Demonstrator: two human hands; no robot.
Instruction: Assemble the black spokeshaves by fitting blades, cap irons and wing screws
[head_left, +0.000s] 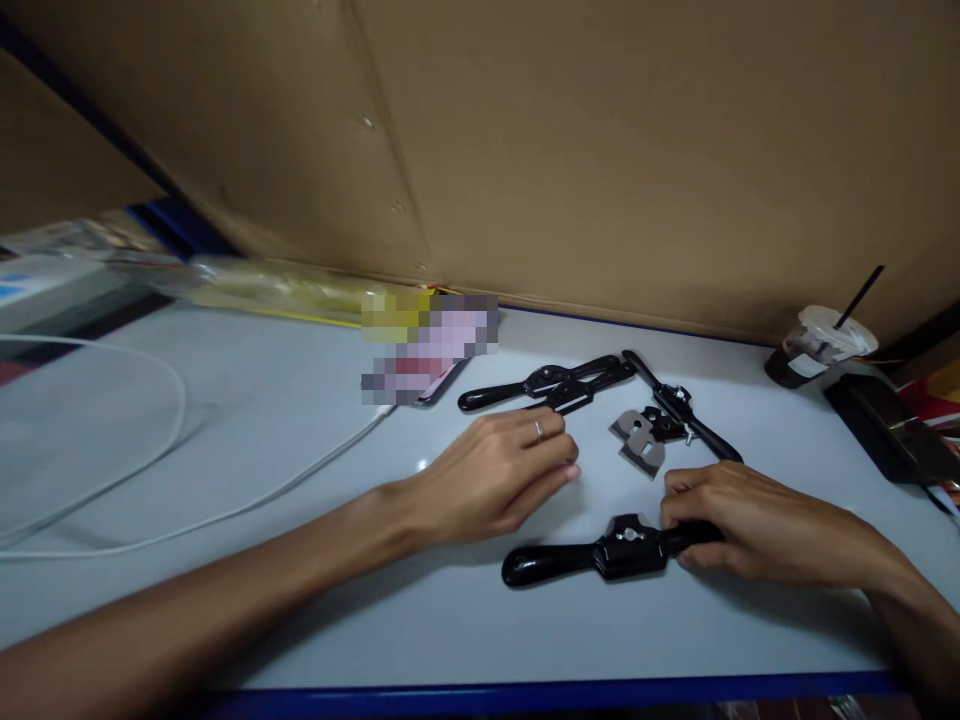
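My right hand (750, 515) is closed around the right handle of a black spokeshave (630, 550). This spokeshave lies across the near part of the table, its other handle pointing left. My left hand (506, 465), a ring on one finger, is to its upper left with the fingers curled together; whatever they may hold is hidden. Just beyond that hand lie two more black spokeshave bodies (551, 380), one partly overlapping the other. Farther right is another spokeshave (679, 402) set at a slant. Beside it are loose grey blades (641, 445) and a small black cap piece (664, 422).
A phone (442, 355), partly blurred out, lies at the back with a white cable (300, 485) running left. Clear plastic wrapping (285, 285) is behind it. At the right stand a drink cup with a straw (814, 345) and a dark box-like object (885, 425). A brown panel (637, 150) closes the back.
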